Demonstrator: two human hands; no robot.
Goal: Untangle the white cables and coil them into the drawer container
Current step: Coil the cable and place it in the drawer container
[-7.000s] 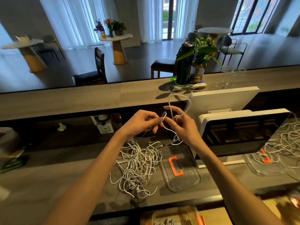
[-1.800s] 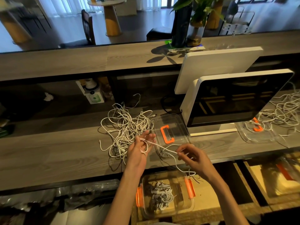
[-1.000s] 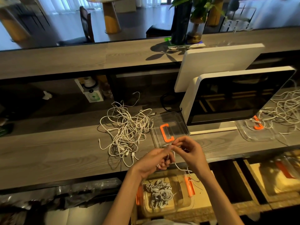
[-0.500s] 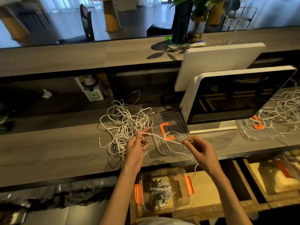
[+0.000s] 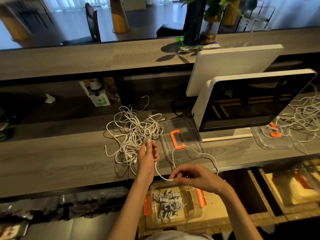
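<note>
One white cable runs taut between both hands, looping out over a clear lid beyond the fingers. Left hand grips its upper end; right hand pinches it lower. Below the right fingertips, the drawer container holds coiled cables. Tangled pile lies just past the left fingers.
</note>
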